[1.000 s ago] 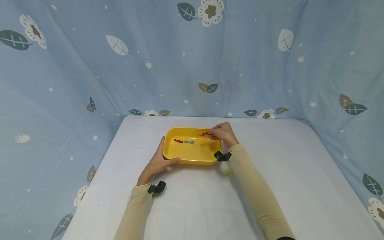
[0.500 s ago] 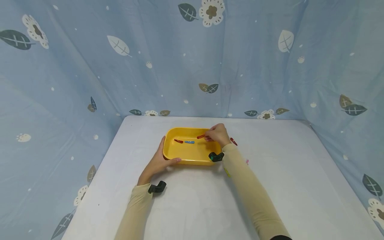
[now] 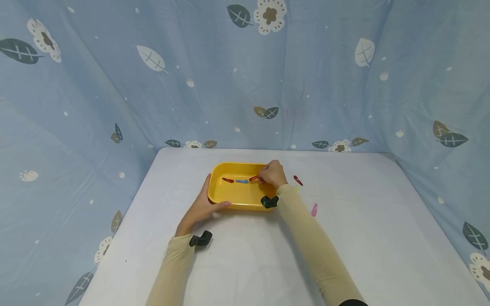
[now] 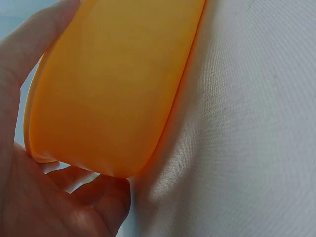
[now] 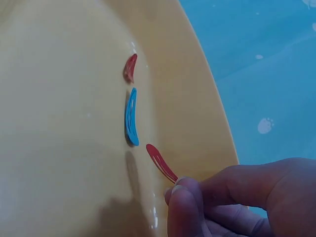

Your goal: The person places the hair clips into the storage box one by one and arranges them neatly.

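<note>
My right hand pinches a red snap hair clip between thumb and forefinger, over the right part of a yellow tray. One end of that clip points toward a blue hair clip lying on the tray floor. Beyond the blue one, in line with it, lies another red hair clip. My left hand grips the tray's left end, thumb along the front side and fingers around the end wall, as the left wrist view shows. Whether the held clip touches the floor of the tray, I cannot tell.
To the right of the tray, on the white tabletop, lie a dark red clip and a pink clip. Bits of yellow-green show beside the right sleeve, mostly hidden. A patterned blue curtain stands behind the table.
My right hand has moved left and slightly toward me, bringing the red hair clip nearer the blue one. Clips on the table's right came into view from behind the arm. The left hand stays put.
</note>
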`<state>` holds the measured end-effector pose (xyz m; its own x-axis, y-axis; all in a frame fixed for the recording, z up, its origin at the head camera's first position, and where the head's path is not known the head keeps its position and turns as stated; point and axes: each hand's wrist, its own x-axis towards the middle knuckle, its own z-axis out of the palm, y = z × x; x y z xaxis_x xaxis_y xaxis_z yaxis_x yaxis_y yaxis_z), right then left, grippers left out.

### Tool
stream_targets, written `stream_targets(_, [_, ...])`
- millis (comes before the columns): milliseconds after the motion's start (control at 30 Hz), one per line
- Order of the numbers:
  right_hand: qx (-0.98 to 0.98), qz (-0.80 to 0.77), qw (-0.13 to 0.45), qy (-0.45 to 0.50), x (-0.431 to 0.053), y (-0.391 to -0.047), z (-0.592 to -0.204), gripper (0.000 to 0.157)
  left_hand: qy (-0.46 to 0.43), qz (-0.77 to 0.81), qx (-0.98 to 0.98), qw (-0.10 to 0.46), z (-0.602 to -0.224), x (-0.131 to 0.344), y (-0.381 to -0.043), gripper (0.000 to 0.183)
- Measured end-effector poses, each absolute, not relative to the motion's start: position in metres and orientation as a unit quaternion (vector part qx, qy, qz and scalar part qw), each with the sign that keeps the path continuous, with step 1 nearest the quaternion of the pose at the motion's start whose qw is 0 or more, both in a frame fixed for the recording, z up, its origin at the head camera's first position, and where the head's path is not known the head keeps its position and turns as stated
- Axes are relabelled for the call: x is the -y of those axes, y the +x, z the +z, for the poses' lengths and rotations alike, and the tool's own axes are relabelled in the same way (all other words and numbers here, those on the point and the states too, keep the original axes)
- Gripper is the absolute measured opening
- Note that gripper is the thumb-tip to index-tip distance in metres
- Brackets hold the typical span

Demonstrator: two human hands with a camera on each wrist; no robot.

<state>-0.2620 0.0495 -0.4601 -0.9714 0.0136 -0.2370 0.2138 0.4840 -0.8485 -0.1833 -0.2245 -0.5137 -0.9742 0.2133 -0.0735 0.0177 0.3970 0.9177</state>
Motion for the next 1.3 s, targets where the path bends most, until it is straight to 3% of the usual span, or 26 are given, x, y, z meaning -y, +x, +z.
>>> stream_targets(967, [-0.886, -0.45, 0.087, 0.071, -0.0438, -0.2634, -0.4678, 0.014, 0.07, 0.539, -0.835, 0.086, -0.5149, 0.2253, -0.1812, 0.135])
stream_targets(1300, [-0.894, -0.422, 0.132, 0.071, -0.0437, -0.266, -0.4652, 0.013, 0.071, 0.541, -0.834, 0.085, -0.5149, 0.2253, -0.1827, 0.135])
